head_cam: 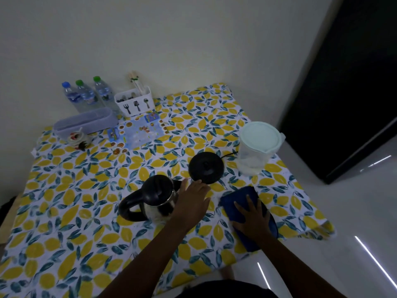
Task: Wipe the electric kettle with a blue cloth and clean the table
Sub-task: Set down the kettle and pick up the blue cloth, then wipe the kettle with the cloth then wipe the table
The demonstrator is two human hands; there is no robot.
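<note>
The electric kettle, steel with a black lid and handle, stands off its base near the middle of the table. Its handle points left. My left hand lies against the kettle's right side, palm on the steel body and fingers reaching toward the round black base. The blue cloth lies folded on the tablecloth to the right of the kettle. My right hand presses flat on the cloth with its fingers spread.
A clear jug with a pale lid stands right of the base, near the table's right edge. Along the back are three water bottles, a cutlery holder, a lilac box, a small jar and a printed mat.
</note>
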